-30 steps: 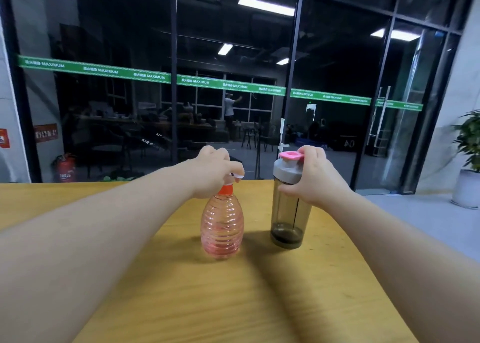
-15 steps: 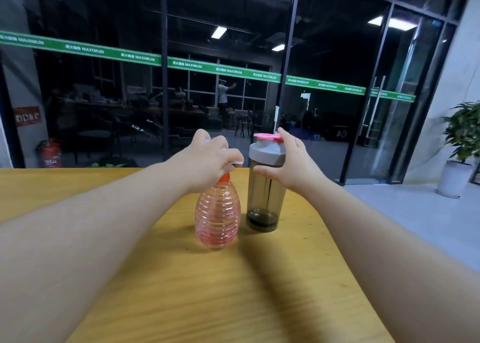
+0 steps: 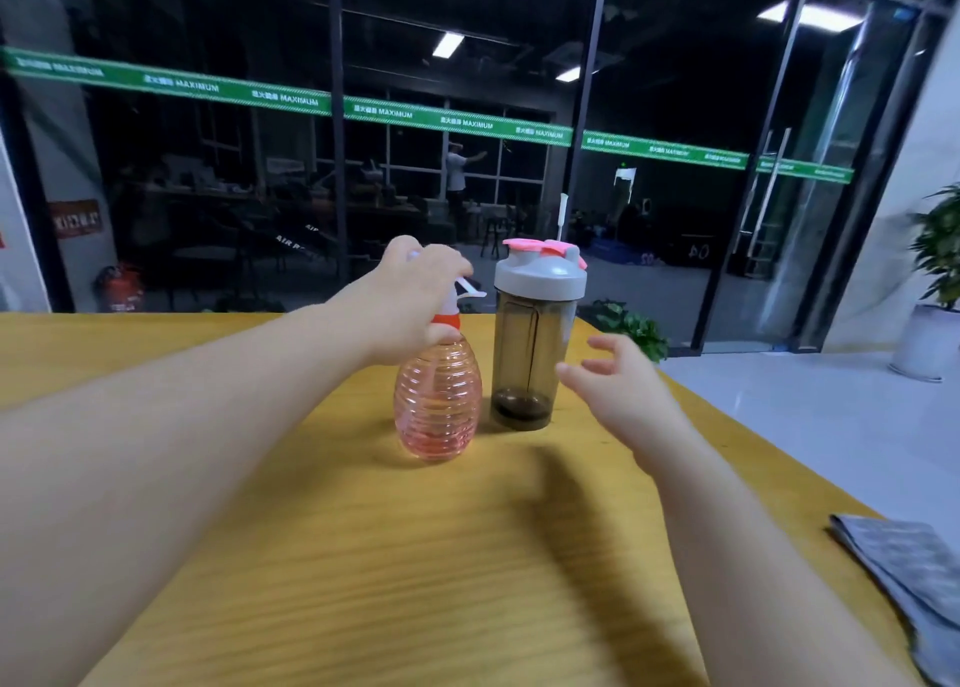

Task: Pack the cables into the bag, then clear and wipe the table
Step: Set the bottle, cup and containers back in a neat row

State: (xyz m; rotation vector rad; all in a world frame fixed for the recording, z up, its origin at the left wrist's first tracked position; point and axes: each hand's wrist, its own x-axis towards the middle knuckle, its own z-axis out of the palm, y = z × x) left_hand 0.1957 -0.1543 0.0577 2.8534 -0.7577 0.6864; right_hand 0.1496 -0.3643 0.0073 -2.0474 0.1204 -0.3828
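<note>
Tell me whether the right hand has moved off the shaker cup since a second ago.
Yes. The right hand has let go of the shaker cup lid and now hangs open, lower and to the cup's right, near its base, while the cup stands on the table.

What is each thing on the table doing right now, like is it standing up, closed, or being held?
Pink spray bottle: upright on the table, gripped at its top.
Shaker bottle: upright, grey lid on, pink cap down, dark liquid at the bottom, nobody touching it.
Left hand: gripping the spray bottle's top.
Right hand: open, beside the shaker, holding nothing.
Grey cloth: lying flat at the table's right edge.
</note>
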